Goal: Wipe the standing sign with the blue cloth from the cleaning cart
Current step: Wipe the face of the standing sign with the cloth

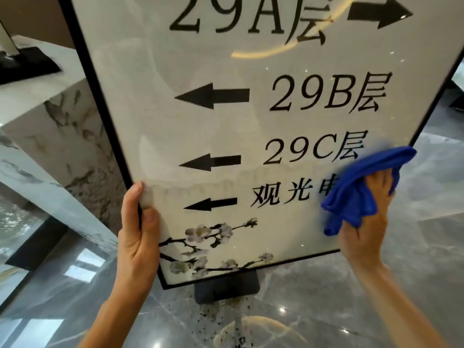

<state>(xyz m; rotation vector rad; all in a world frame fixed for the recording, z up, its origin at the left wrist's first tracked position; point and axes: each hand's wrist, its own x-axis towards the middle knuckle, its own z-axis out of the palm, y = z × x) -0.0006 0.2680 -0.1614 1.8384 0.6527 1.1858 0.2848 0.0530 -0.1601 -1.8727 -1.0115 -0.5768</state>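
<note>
Glossy marble floor point(414, 285), sign point(226, 126) upright near; left hand point(138, 237) clamped on frame edge, right hand point(364, 222) pressing bunched cloth point(361, 187) lower right; wiping underway, next sweep leftward likely.

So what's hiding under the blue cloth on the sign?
The blue cloth, held by the right hand, covers the end of the bottom line of writing on the sign. Those last characters cannot be read.

Your left hand point(138, 237) blocks the sign's point(200, 131) left edge; a marble counter point(50, 121) crowds just beyond. Centre glass lies open; right of the cloth point(361, 189), only floor point(426, 222).
</note>
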